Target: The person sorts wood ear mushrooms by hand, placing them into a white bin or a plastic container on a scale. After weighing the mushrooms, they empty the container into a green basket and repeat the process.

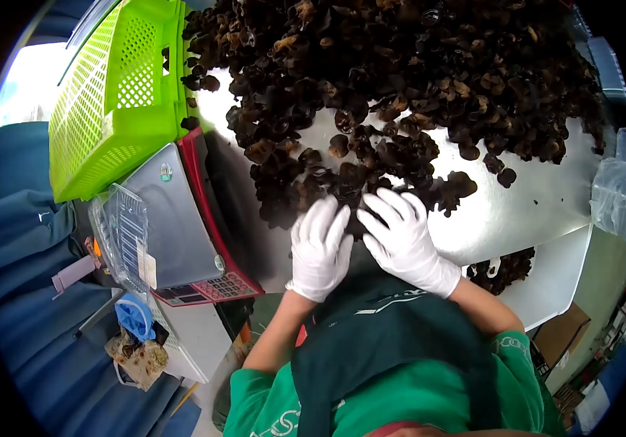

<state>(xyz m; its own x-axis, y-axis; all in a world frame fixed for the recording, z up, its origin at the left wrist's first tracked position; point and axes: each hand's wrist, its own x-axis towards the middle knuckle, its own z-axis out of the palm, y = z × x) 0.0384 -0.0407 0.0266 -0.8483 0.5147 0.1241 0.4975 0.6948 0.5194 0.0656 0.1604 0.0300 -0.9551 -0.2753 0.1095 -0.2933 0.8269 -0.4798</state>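
Both hands wear white gloves and rest at the near side of a big heap of dark brown wood ear mushrooms (415,44) on a shiny metal table (509,211). My left hand (320,247) points away from me, fingers stretched out and tips at the mushrooms' near edge. To its right, my right hand (406,237) has its fingers spread, angled up and left, touching the same loose cluster (349,182). A few dark pieces lie between the two sets of fingertips. I cannot make out a mushroom gripped in either hand.
A bright green perforated basket (145,116) stands at the left, beside a red weighing scale (226,284) with a grey plate (160,226). A white tub (553,284) with mushrooms sits below the table's right edge. Clear plastic bags (622,189) hang at the far right.
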